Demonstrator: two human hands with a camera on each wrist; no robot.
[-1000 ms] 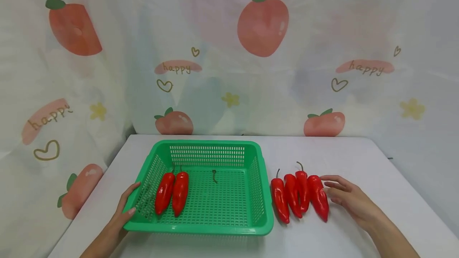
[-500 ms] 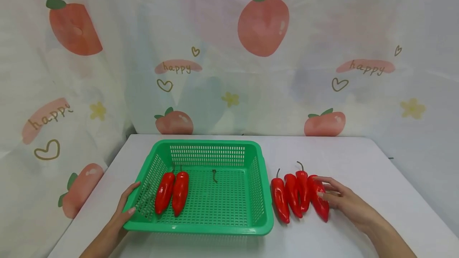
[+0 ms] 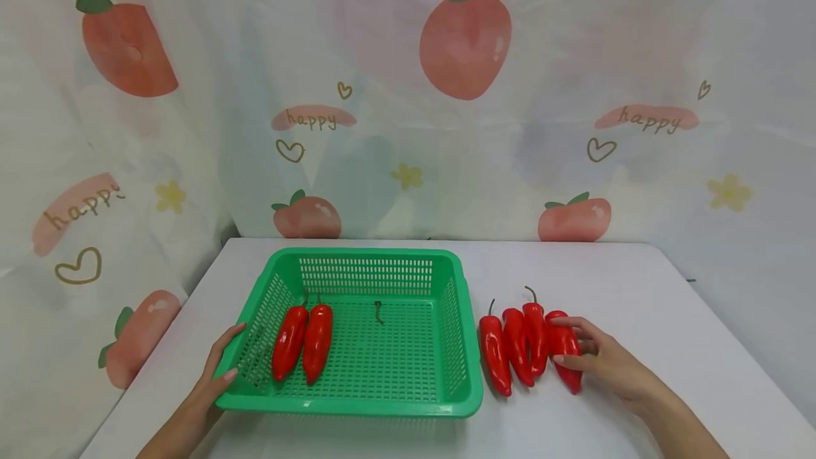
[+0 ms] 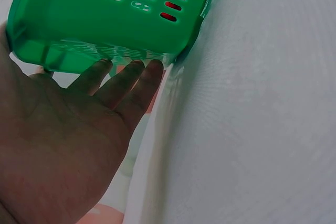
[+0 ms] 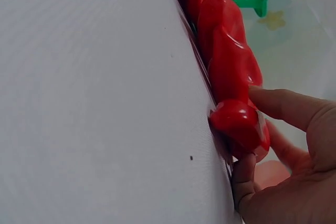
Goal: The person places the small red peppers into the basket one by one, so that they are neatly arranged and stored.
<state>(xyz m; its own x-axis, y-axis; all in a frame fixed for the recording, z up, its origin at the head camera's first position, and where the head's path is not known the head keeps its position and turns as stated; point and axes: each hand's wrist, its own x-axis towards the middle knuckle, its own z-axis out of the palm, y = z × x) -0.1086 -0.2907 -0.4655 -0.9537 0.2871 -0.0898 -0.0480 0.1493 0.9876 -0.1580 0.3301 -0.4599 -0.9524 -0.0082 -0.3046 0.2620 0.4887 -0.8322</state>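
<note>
In the head view, my left hand [image 3: 202,387] touches the left side of a green plastic basket [image 3: 357,406], its fingers [image 4: 126,88] lying fairly straight along the outer wall. Two red chili peppers [image 3: 290,343] lie side by side inside, toward the left. To the basket's right, several red chilies [image 3: 496,356] stand in a row on the white table. My right hand [image 3: 612,367] holds the rightmost chili pepper [image 3: 564,340] between thumb and fingers. The right wrist view shows that chili [image 5: 239,124] still against the tabletop, beside its neighbour.
A small dark stem [image 3: 379,312] lies on the basket floor. The white table [image 3: 605,275] stretches behind and right of the chilies. A cloth with fruit prints [image 3: 465,48] hangs behind and at the sides.
My right hand has moved left onto the rightmost chili, and its thumb and fingers have come round it. The left hand and basket have stayed in place.
</note>
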